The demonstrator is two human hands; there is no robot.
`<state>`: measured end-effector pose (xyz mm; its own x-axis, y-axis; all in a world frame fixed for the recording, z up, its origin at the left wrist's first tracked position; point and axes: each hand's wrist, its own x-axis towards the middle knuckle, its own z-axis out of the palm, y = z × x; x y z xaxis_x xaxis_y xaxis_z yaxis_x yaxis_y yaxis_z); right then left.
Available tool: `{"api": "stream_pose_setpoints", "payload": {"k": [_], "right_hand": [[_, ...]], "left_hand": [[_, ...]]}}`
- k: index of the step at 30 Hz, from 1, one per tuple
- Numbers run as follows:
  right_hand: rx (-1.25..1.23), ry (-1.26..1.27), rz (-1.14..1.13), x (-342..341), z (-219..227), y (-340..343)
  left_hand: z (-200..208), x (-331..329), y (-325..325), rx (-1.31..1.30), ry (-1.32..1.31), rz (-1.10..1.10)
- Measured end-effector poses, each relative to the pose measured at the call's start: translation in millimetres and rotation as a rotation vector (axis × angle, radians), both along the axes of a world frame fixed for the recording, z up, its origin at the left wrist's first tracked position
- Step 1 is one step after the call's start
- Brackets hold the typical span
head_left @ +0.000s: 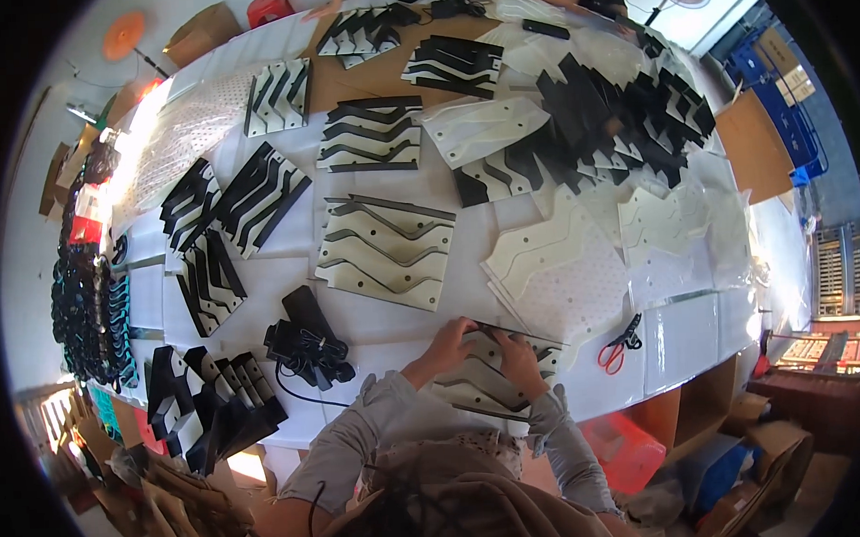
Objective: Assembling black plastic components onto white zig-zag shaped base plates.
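Observation:
Near the table's front edge lies a white panel [483, 384] with black wavy ridges and small dark holes. My left hand [444, 349] is at its far left corner, fingers closed on the black strip [539, 339] along the panel's far edge. My right hand [519, 364] reaches over the panel, its fingertips pinching the same strip a little further right. The undersides of both grips are hidden. Just beyond my hands rests a larger white panel [384, 251] with similar black wavy strips. Red-handled scissors [613, 357] lie to the right of my right hand.
A black power adapter with a coiled cable [305, 347] sits left of my hands. Black-and-white panels [262, 199] and upright black pieces [212, 404] spread leftward. Dark strips pile up [624, 120] at the far right. Pale wavy sheets [547, 241] lie nearer. A red bin [621, 451] stands below the table edge.

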<state>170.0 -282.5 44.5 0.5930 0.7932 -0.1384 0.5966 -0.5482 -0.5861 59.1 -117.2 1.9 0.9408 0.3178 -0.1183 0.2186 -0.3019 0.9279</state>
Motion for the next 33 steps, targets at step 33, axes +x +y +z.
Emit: {"api": "stream_pose_setpoints", "payload": {"k": [33], "right_hand": [[0.451,-0.619,0.475,172,187,231]], "left_hand": [[199,82,216,0.149,-0.375,0.732]]}}
